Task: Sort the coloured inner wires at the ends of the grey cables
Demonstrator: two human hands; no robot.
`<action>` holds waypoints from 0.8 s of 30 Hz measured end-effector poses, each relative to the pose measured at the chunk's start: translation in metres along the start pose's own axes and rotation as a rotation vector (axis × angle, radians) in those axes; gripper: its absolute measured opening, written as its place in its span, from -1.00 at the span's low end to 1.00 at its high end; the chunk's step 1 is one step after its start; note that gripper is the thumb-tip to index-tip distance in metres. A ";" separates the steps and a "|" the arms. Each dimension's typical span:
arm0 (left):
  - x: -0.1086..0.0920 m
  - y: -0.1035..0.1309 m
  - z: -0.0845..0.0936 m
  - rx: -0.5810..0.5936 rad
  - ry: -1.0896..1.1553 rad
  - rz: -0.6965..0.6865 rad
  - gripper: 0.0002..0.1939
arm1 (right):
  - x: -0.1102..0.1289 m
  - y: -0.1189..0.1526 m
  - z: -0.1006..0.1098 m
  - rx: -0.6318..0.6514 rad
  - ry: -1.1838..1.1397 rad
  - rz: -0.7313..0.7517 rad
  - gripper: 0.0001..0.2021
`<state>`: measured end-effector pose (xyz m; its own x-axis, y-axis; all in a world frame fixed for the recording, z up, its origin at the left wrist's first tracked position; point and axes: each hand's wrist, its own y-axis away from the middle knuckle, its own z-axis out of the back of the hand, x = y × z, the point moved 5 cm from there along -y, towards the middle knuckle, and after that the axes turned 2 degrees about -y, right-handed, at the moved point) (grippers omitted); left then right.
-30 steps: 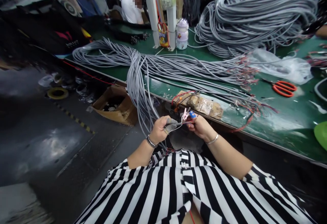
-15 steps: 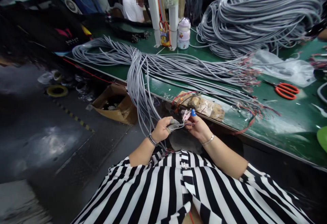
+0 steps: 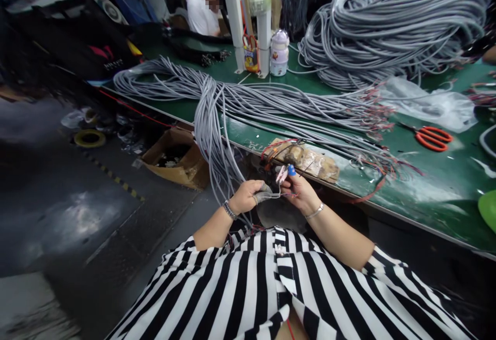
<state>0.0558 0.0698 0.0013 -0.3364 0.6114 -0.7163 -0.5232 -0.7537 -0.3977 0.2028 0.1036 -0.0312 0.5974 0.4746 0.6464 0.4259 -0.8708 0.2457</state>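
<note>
Cable end (image 3: 274, 195) is at lower centre of frame, strung between my two hands, long axis nearly level, left to right. It leaves my left hand (image 3: 250, 197) rightward; the red and purple wire tips (image 3: 290, 194) sit right at the fingers of my right hand (image 3: 302, 194), so that hand is nearer the tips. Left grip: narrow, pinched on the cable. Right grip: thumb with blue cover (image 3: 292, 170) closed on a small pink piece (image 3: 281, 174), just above the wires and tilted up to the right (can't tell whether they touch). Grey bundle (image 3: 211, 118) hangs off the table (image 3: 426, 205), left of centre. Versus half a second ago: wires sit slightly lower in frame, more apart from the pink piece; hands barely shifted.
</note>
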 end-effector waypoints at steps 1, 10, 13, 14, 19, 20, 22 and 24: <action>-0.001 0.000 0.001 0.007 -0.001 -0.008 -0.55 | -0.001 0.000 0.000 0.002 0.013 -0.012 -0.51; -0.021 0.007 0.015 0.144 0.056 -0.082 -0.55 | -0.006 0.010 0.009 -0.041 0.032 -0.058 -0.45; -0.027 0.014 0.018 0.224 0.032 -0.091 -0.53 | -0.009 0.019 0.020 -0.061 0.108 -0.128 -0.48; -0.028 0.017 0.019 0.239 0.020 -0.093 -0.53 | -0.011 0.023 0.023 -0.047 0.150 -0.160 -0.49; -0.029 0.026 0.022 0.231 -0.048 -0.069 -0.53 | -0.016 0.056 0.015 0.228 0.355 -0.300 -0.40; -0.028 0.027 0.021 0.231 -0.062 -0.062 -0.53 | -0.015 0.062 0.011 0.266 0.383 -0.308 -0.43; -0.026 0.026 0.020 0.223 -0.082 -0.047 -0.57 | -0.014 0.071 0.001 0.298 0.437 -0.292 -0.53; -0.026 0.025 0.020 0.200 -0.077 -0.040 -0.61 | -0.012 0.077 -0.009 0.312 0.480 -0.260 -0.62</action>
<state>0.0361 0.0403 0.0210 -0.3667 0.6626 -0.6531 -0.6800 -0.6700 -0.2979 0.2224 0.0295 -0.0139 0.1069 0.4923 0.8638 0.7376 -0.6219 0.2631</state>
